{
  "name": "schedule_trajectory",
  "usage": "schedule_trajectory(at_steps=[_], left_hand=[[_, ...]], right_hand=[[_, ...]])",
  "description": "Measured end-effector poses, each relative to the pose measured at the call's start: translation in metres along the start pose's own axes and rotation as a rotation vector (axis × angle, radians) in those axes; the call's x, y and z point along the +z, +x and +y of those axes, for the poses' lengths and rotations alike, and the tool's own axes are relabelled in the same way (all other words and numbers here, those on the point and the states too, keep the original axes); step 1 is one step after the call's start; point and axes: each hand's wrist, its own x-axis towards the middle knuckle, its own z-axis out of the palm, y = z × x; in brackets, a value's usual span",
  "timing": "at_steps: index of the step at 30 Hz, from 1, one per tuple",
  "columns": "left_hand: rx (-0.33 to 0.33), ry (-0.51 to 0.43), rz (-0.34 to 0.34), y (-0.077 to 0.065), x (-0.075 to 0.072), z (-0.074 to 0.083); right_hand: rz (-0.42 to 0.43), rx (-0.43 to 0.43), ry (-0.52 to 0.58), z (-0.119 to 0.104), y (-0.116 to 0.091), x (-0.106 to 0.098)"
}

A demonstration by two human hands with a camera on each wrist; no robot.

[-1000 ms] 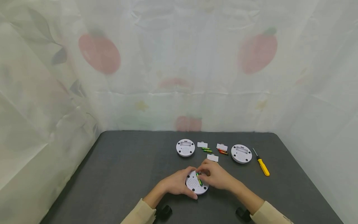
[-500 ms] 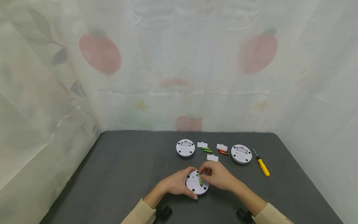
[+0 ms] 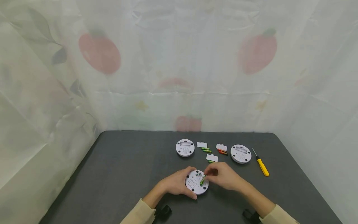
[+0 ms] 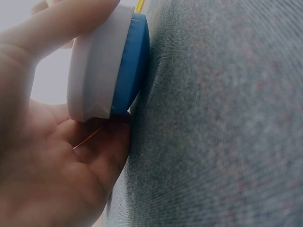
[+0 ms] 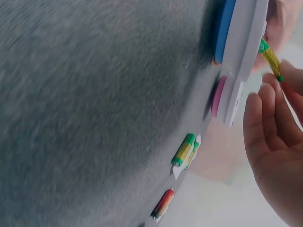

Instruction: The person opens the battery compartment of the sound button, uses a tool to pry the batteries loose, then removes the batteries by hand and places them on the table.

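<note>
My left hand (image 3: 178,182) grips a round white device (image 3: 192,183) around its left edge, the thumb at the near side. It lies with its back up, showing dark feet, a dotted speaker grille and an uncovered battery slot; the left wrist view shows a blue underside (image 4: 130,64). My right hand (image 3: 223,175) pinches a green-and-yellow AAA-size battery (image 5: 271,59) by one end between thumb and fingertips. This battery slants upward, its other end at the slot. Just beyond the right hand lie a white battery cover (image 3: 212,157) and another green battery (image 3: 211,161).
Two similar white devices stand farther back, one left (image 3: 185,147) and one right (image 3: 241,153). Between them are two covers (image 3: 202,144) (image 3: 221,147), green batteries (image 3: 207,151) and red batteries (image 3: 222,152). A yellow-handled screwdriver (image 3: 263,167) lies at right on the dark table (image 3: 126,168).
My right hand has shifted slightly right, and the battery has swung from lying along the slot to slanting up and right. The green battery by the near cover has come into view. My left hand stays put.
</note>
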Motion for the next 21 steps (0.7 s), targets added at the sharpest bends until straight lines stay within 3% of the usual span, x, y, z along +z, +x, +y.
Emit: schedule_trajectory(at_steps=[6, 10, 21], left_hand=[[0.004, 0.003, 0.008, -0.001, 0.0, 0.001], [0.0, 0.014, 0.007, -0.002, 0.0, 0.002], [-0.01, 0.022, 0.017, -0.002, 0.001, 0.003]], right_hand=[[-0.056, 0.03, 0.006, 0.005, -0.006, -0.011], [-0.05, 0.044, 0.0, 0.01, -0.009, -0.017], [0.122, 0.145, -0.009, 0.034, -0.012, -0.026]])
